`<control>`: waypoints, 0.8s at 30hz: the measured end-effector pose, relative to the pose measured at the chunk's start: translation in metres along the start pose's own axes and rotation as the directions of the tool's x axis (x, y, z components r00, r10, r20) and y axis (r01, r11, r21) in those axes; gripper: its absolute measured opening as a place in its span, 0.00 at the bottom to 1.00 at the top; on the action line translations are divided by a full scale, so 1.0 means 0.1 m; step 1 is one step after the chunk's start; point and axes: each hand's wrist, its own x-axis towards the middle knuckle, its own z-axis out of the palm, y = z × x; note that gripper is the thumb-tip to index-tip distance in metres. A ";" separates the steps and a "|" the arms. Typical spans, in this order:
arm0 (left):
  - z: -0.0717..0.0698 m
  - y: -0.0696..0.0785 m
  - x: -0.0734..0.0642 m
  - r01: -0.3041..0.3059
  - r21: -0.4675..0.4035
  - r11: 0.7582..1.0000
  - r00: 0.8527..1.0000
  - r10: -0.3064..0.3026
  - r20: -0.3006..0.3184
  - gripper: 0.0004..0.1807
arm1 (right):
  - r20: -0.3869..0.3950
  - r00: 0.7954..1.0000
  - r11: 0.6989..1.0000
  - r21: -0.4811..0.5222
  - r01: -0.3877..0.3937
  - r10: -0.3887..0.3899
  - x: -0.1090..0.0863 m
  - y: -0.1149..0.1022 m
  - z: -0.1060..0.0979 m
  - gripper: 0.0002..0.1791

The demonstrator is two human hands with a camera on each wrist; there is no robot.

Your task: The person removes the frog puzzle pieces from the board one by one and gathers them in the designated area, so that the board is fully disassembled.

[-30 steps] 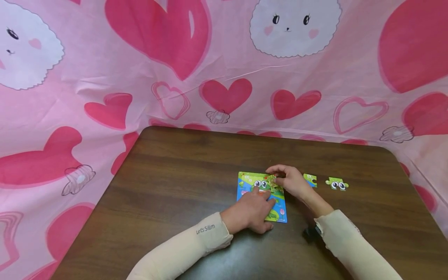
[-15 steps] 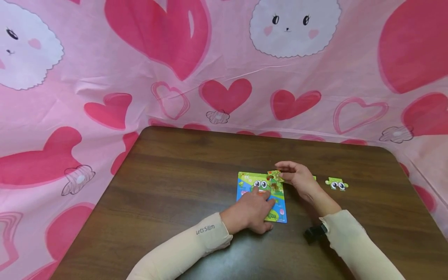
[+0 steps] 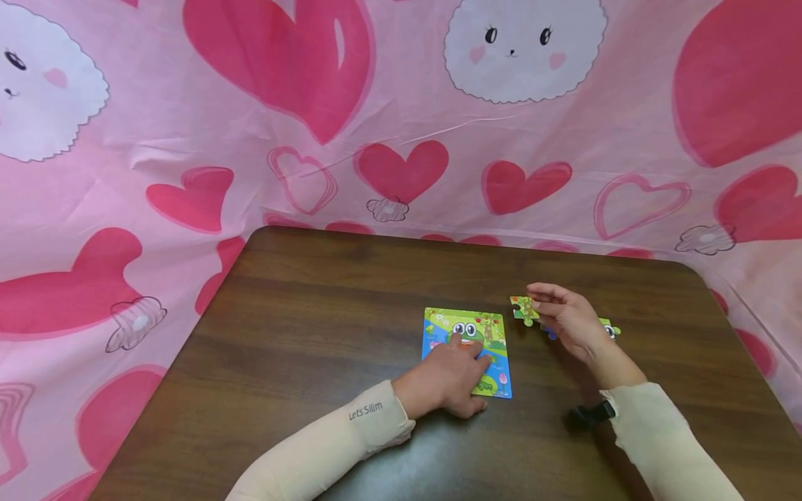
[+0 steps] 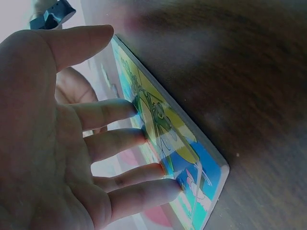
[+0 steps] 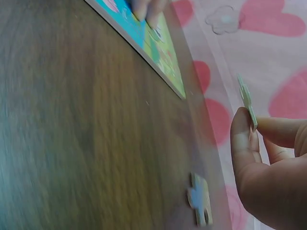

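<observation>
Piece (image 3: 523,311) is pinched by its edge in the right hand (image 3: 569,323), right of the board (image 3: 495,346), apparently leaving its picture uncovered. The left hand (image 3: 454,376), fingers extended, rests on the board, likely steadying it. A blue piece (image 5: 197,196) and eyed piece (image 3: 609,329) lie farther right.

The frog puzzle (image 3: 492,338) is green and blue, one puzzle piece (image 3: 523,309) green with red, the tabletop (image 3: 326,313) brown wood-grain, the cloth (image 3: 407,104) heart-patterned pink.
</observation>
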 end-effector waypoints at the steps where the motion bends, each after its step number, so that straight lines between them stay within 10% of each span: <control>1: 0.00 0.00 0.00 -0.001 0.000 1.000 1.000 0.001 -0.002 0.39 | 0.002 1.000 1.000 0.023 0.006 -0.006 -0.01 0.00 -0.04 0.13; 9: 0.00 0.00 0.00 0.001 -0.010 1.000 1.000 -0.001 0.005 0.39 | 0.049 0.998 0.961 0.273 0.034 -0.049 -0.10 0.02 -0.35 0.18; 24: -0.01 -0.02 0.00 0.015 -0.018 1.000 1.000 -0.014 0.012 0.39 | 0.033 0.994 0.954 0.288 0.088 -0.101 -0.27 0.07 -1.03 0.21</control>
